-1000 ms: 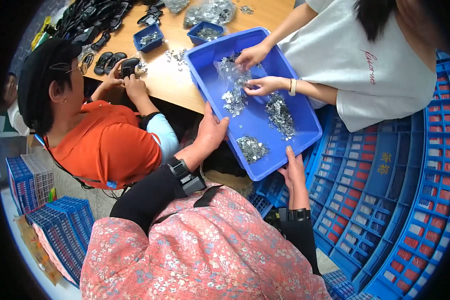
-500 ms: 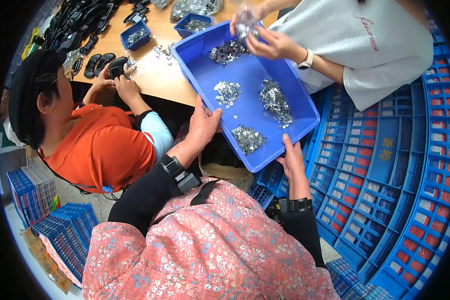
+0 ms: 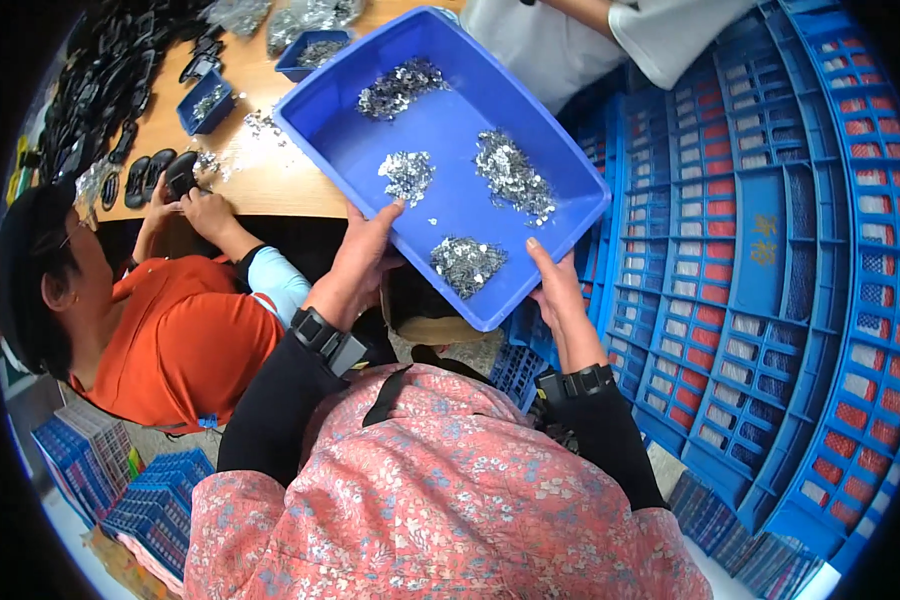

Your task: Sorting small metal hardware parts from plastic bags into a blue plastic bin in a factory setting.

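A blue plastic tray point(image 3: 432, 118) is held up in front of me, tilted, by both my hands. My left hand point(image 3: 360, 253) is closed on its near left rim, thumb over the edge. At the near right corner my right hand point(image 3: 557, 293) grips the rim, its thumb on top and the fingers hidden beneath. Inside lie separate heaps of small shiny metal pieces: a far heap point(image 3: 402, 90), a small pale heap point(image 3: 407, 177), a right-hand heap point(image 3: 513, 177) and a near heap point(image 3: 467, 264).
On the left, a seated co-worker in orange point(image 3: 192, 330) handles a black part point(image 3: 181, 175) at a wooden table point(image 3: 270, 190). Small blue bins point(image 3: 206, 104) and black parts lie there. Another person in a light shirt point(image 3: 530, 50) stands beyond the tray. Blue crates point(image 3: 750, 260) stack up on the right.
The tray has shifted left and slightly up in view, still in both my hands. The person across, whose hands held a clear bag over it, has withdrawn them from the tray.
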`<state>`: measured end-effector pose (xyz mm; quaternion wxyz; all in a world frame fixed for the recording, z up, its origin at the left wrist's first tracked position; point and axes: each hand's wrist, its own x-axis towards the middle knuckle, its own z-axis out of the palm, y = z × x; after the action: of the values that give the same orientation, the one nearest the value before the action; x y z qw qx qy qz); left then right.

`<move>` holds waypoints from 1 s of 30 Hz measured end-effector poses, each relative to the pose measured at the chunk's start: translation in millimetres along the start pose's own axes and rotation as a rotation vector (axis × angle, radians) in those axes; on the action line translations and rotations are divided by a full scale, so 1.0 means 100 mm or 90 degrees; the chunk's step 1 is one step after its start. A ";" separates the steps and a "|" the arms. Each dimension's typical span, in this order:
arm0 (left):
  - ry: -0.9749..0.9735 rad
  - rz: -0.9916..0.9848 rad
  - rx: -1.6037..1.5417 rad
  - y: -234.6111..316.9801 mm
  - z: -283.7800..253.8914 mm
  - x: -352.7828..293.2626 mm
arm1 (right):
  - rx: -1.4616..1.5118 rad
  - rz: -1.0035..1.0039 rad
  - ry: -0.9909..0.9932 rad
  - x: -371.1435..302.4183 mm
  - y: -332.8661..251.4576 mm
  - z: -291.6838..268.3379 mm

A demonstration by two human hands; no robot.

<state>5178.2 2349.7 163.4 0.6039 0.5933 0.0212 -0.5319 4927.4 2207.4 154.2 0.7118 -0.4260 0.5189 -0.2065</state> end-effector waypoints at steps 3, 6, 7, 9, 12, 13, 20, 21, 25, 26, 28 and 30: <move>0.027 -0.043 0.057 0.14 0.06 -0.07 | -0.036 -0.003 0.002 0.02 0.01 -0.01; -0.009 -0.024 -0.003 0.02 0.01 0.02 | -0.050 0.031 0.040 -0.01 -0.02 0.01; -0.005 -0.023 -0.014 -0.01 0.02 0.07 | -0.040 0.028 0.039 -0.02 -0.03 0.03; -0.013 -0.023 -0.018 -0.04 -0.01 0.12 | -0.054 0.012 0.046 0.05 0.05 -0.03; -0.012 -0.002 -0.025 0.05 0.12 -0.03 | -0.065 -0.044 0.047 0.16 0.17 -0.16; -0.005 0.009 -0.020 0.06 0.13 -0.06 | -0.073 -0.034 0.054 0.16 0.15 -0.16; -0.020 0.033 0.015 0.17 0.13 -0.21 | -0.043 -0.090 0.063 -0.19 -0.09 -0.07; -0.020 0.036 0.014 0.21 0.16 -0.31 | -0.043 -0.092 0.062 -0.29 -0.18 -0.05; -0.011 0.050 0.009 0.26 0.24 -0.61 | -0.037 -0.117 0.036 -0.51 -0.30 -0.12; -0.022 0.041 0.009 0.25 0.23 -0.67 | -0.053 -0.135 0.028 -0.56 -0.28 -0.16; -0.018 0.034 0.003 0.19 0.21 -0.76 | -0.053 -0.149 0.019 -0.71 -0.29 -0.16; -0.011 0.025 -0.002 0.10 0.16 -0.85 | -0.050 -0.158 0.010 -0.84 -0.25 -0.18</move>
<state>5138.9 2387.4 230.9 0.6151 0.5879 0.0052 -0.5254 4882.5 2248.5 219.9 0.6595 -0.5129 0.4752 -0.2760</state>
